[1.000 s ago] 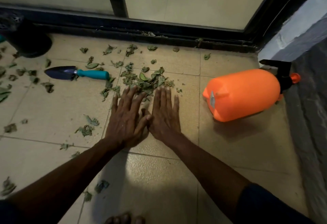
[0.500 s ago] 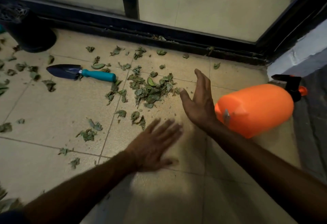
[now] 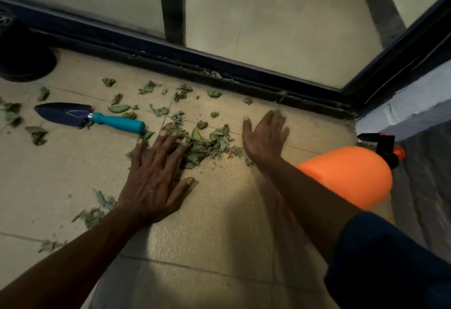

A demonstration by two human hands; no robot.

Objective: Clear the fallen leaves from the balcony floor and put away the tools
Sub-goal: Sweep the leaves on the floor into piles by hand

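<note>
Nearest: left hand [image 3: 153,179], fingers spread, palm flat on tile, fingertips touching the leaf pile [image 3: 205,142]. Off right, orange sprayer [image 3: 346,174] on its side, unused. Beyond: right hand [image 3: 264,138], open, tilted on edge just right of pile, holding nothing; probably corralling leaves between both palms. Farther: trowel [image 3: 90,117] untouched, stray leaves [image 3: 181,91] near door track [image 3: 244,74].

The leaf pile [image 3: 205,144] lies between both hands, trowel [image 3: 90,118] left, sprayer [image 3: 351,174] seemingly right.

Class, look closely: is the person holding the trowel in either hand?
No, the trowel lies on the floor, while the left hand and right hand are open either side of the leaf pile.
</note>
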